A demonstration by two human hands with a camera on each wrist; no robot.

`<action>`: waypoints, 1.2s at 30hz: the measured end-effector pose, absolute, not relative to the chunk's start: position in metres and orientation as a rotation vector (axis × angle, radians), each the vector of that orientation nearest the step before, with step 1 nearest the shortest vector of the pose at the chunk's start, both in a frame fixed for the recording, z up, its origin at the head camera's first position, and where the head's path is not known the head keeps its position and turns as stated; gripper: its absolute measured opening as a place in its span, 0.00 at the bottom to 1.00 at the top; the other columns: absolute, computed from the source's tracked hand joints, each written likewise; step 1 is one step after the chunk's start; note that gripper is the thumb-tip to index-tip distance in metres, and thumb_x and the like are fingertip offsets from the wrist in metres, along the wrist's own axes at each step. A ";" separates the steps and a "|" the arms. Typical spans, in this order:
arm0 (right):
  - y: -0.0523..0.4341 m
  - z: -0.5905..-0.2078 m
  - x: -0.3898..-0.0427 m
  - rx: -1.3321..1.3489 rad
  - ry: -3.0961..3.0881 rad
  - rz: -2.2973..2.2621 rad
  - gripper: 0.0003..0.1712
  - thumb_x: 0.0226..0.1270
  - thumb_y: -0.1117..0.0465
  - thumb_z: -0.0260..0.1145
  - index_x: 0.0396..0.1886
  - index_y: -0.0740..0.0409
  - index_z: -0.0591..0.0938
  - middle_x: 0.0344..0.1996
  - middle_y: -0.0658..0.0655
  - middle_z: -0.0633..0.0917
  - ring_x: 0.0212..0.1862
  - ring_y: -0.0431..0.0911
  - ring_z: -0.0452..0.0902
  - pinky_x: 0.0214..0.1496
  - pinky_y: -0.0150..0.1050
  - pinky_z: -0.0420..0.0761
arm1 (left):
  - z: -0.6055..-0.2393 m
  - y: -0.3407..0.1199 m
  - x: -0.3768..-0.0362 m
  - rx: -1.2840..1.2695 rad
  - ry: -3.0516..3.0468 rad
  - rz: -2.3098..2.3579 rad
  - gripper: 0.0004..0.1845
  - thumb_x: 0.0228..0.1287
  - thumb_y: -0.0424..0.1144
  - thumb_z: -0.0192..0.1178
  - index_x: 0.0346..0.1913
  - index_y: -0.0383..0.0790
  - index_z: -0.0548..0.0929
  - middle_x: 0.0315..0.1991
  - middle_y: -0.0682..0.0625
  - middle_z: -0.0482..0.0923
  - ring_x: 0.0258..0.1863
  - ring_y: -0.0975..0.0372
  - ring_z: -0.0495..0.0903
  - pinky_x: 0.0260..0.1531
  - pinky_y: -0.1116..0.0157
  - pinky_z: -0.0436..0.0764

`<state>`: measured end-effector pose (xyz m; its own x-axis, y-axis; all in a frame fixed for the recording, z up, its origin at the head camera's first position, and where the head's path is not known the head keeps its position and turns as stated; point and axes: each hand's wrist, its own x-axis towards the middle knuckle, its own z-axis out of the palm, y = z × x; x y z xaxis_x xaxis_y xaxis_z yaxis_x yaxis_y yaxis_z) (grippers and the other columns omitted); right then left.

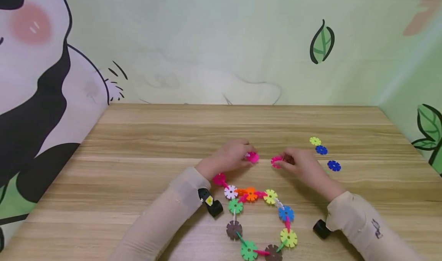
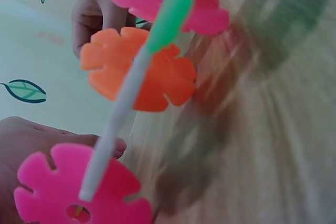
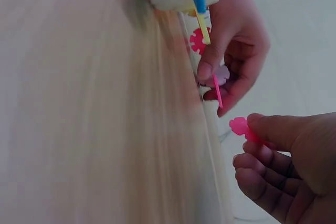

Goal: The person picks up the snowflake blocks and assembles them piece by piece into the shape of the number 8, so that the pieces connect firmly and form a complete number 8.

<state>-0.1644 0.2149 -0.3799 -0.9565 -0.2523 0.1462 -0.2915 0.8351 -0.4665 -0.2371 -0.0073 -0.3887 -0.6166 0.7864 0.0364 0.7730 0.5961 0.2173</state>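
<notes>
Behind the flower-disc ring, my left hand [image 1: 230, 156] grips a pink notched flower disc [image 1: 253, 157]. A pale disc [image 3: 224, 75] beside it sits partly behind the fingers in the right wrist view. Across a small gap, my right hand [image 1: 307, 168] pinches another pink flower disc [image 1: 276, 161] between thumb and fingers. On the table below lies a ring of linked discs, including a blue disc [image 1: 286, 214], a yellow disc [image 1: 288, 238] and a brown disc [image 1: 234, 229]. A white disc [image 1: 231, 192] joins a pink one [image 1: 219, 179] near my left wrist.
Loose on the table to the right lie a yellow disc [image 1: 315, 141], a dark blue disc [image 1: 321, 150] and a second dark blue disc [image 1: 333, 166]. The wooden table [image 1: 155, 130] meets a painted wall [image 1: 207, 54] at its back edge.
</notes>
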 end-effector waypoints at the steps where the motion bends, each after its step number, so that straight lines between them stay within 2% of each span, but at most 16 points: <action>1: 0.212 -0.381 -0.166 0.450 -2.930 0.766 0.05 0.63 0.60 0.68 0.32 0.58 0.84 0.24 0.51 0.82 0.27 0.40 0.70 0.29 0.30 0.71 | -0.389 -0.008 -0.237 1.343 2.746 0.333 0.21 0.61 0.45 0.65 0.56 0.42 0.81 0.46 0.49 0.80 0.42 0.61 0.78 0.46 0.66 0.78; 8: 0.199 -0.389 -0.171 0.534 -2.919 0.795 0.04 0.65 0.62 0.65 0.35 0.59 0.83 0.26 0.50 0.85 0.28 0.37 0.74 0.32 0.31 0.76 | -0.388 -0.009 -0.236 1.339 2.725 0.371 0.23 0.62 0.47 0.64 0.58 0.41 0.80 0.48 0.49 0.81 0.45 0.61 0.78 0.48 0.66 0.78; 18: 0.186 -0.397 -0.172 0.558 -2.883 0.723 0.03 0.62 0.63 0.67 0.30 0.57 0.81 0.26 0.52 0.86 0.28 0.39 0.77 0.34 0.33 0.80 | -0.390 -0.008 -0.236 1.289 2.720 0.398 0.22 0.62 0.48 0.63 0.56 0.41 0.80 0.49 0.50 0.81 0.46 0.61 0.78 0.49 0.67 0.78; 36: 0.181 -0.402 -0.172 0.625 -2.836 0.689 0.06 0.59 0.64 0.67 0.26 0.55 0.78 0.22 0.50 0.83 0.24 0.36 0.71 0.28 0.28 0.75 | -0.390 -0.004 -0.236 1.296 2.732 0.430 0.19 0.63 0.47 0.63 0.52 0.40 0.82 0.45 0.50 0.82 0.42 0.62 0.78 0.47 0.68 0.78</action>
